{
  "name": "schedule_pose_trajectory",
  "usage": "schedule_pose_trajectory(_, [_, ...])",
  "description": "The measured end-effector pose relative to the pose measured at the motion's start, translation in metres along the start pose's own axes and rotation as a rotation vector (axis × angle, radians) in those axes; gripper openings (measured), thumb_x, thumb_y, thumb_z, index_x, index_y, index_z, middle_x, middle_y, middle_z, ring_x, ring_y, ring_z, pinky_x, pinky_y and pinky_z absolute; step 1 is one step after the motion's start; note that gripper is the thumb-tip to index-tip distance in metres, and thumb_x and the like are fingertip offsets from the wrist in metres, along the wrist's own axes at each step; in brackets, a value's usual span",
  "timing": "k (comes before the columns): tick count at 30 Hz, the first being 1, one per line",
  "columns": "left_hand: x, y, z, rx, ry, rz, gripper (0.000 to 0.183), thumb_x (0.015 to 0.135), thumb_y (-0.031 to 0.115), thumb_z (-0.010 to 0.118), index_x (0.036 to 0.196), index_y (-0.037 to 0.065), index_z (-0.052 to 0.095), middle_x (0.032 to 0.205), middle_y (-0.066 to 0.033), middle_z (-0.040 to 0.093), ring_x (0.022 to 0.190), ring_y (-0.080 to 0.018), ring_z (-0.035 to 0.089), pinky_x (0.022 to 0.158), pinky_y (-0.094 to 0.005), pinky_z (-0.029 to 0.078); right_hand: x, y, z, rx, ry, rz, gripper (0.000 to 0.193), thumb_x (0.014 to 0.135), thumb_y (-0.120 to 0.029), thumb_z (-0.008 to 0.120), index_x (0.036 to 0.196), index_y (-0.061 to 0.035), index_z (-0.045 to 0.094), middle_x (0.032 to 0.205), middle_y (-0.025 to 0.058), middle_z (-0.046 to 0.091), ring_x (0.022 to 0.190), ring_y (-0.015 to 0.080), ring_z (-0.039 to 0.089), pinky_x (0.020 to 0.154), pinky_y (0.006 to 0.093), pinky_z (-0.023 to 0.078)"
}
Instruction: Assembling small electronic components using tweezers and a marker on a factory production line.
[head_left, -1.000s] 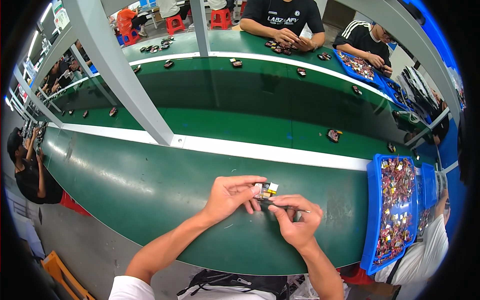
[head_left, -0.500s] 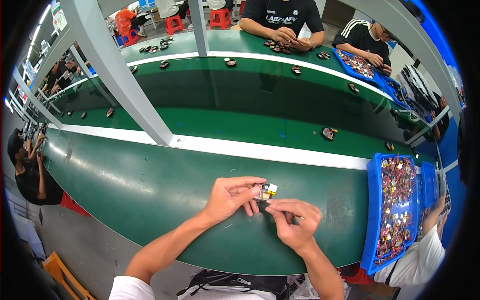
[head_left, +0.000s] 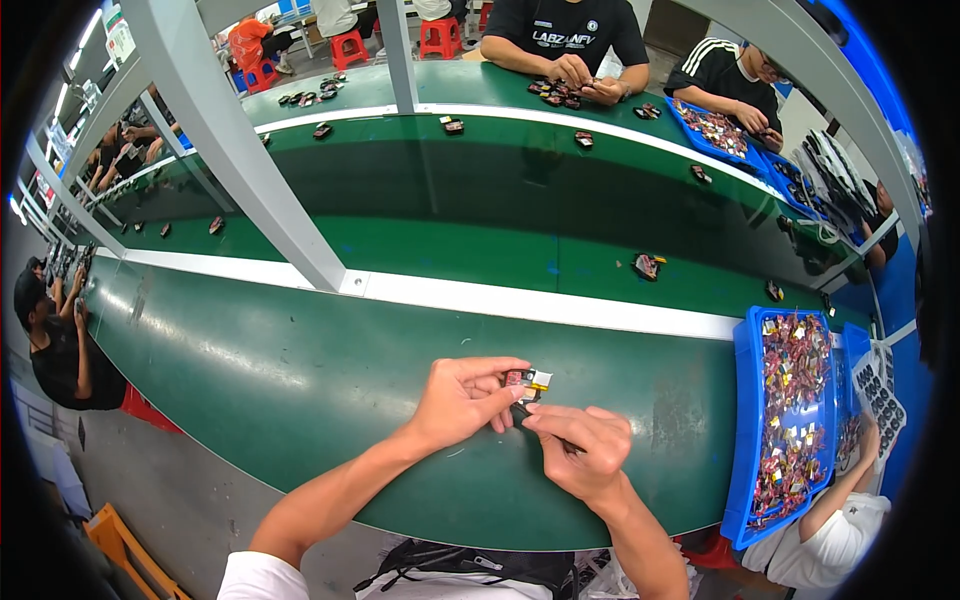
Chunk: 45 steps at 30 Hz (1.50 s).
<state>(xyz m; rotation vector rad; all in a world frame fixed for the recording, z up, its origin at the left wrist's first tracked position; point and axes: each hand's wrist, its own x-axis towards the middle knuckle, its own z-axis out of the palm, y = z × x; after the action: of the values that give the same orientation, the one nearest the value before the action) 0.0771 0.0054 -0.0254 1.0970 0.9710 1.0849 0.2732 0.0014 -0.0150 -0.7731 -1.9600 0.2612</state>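
My left hand (head_left: 455,402) is closed around the edge of a small electronic assembly (head_left: 525,384), with thumb and fingers on either side. The assembly has a black shell, a reddish circuit board, and a silvery block with yellow tape. At its lower edge, my right hand (head_left: 585,450) is pinched on a thin dark tool (head_left: 572,446). The tool's tip is mostly hidden by the fingers, so I cannot tell its exact kind. Both hands are just above the green worktable (head_left: 380,380).
A blue tray (head_left: 742,430) full of reddish circuit boards stands on the right. Similar assemblies (head_left: 649,266) ride the green conveyor belt (head_left: 450,240) beyond a white rail. A grey post (head_left: 240,150) rises at left. Co-workers sit opposite and at both sides; one at right holds a sheet (head_left: 880,400) of dark parts.
My right hand has shifted slightly left and down, tilting the tool. Assemblies on the belt have drifted left. The co-worker at right has brought the sheet of dark parts further into view.
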Motion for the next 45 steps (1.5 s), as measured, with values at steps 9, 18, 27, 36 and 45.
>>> schedule_pose_trajectory(9, [0.001,-0.005,0.001,0.034,0.037,-0.023,0.025,0.093,-0.004,0.065,0.118,-0.009,0.067,0.080,-0.0112,0.073,0.062,-0.0128,0.069,0.054,-0.0248,0.057,-0.004,0.003,0.004,0.030,0.011,0.010,0.016,0.072,0.004,0.080,0.080,-0.0095,0.075,0.081,0.0036,0.077,0.055,0.0117,0.067,0.045,0.0236,0.037])
schedule_pose_trajectory(18, [0.034,0.005,-0.018,0.001,0.292,0.016,0.023,0.091,-0.003,0.065,0.113,-0.010,0.065,0.094,-0.0155,0.067,0.062,-0.0187,0.069,0.053,-0.0299,0.060,0.002,0.007,0.009,0.052,0.154,-0.008,0.015,0.071,0.002,0.082,0.081,-0.0073,0.075,0.083,0.0063,0.077,0.059,0.0147,0.069,0.047,0.0239,0.044])
schedule_pose_trajectory(27, [0.138,0.046,-0.120,1.317,0.968,0.295,0.024,0.093,0.021,0.066,0.106,0.001,0.071,0.107,-0.0216,0.066,0.094,-0.0434,0.066,0.082,-0.0503,0.052,0.001,0.007,0.009,0.055,0.181,-0.020,0.017,0.071,0.000,0.084,0.083,-0.0068,0.074,0.083,0.0061,0.077,0.062,0.0158,0.071,0.047,0.0247,0.045])
schedule_pose_trajectory(36, [0.202,0.020,0.015,0.847,0.287,0.468,0.014,0.083,0.011,0.066,0.090,0.006,0.077,0.084,-0.0152,0.074,0.082,-0.0316,0.073,0.076,-0.0397,0.057,-0.007,0.014,0.008,0.017,0.116,-0.045,0.015,0.073,-0.002,0.083,0.083,-0.0074,0.073,0.083,0.0055,0.076,0.062,0.0168,0.071,0.047,0.0258,0.045])
schedule_pose_trajectory(45, [0.248,-0.016,0.073,1.025,0.403,0.252,0.026,0.086,0.023,0.077,0.082,0.000,0.067,0.075,-0.0134,0.073,0.065,-0.0246,0.071,0.063,-0.0374,0.055,-0.004,0.017,0.011,0.009,0.132,-0.030,0.014,0.076,-0.004,0.080,0.086,-0.0081,0.073,0.086,0.0029,0.075,0.058,0.0192,0.066,0.049,0.0283,0.046])
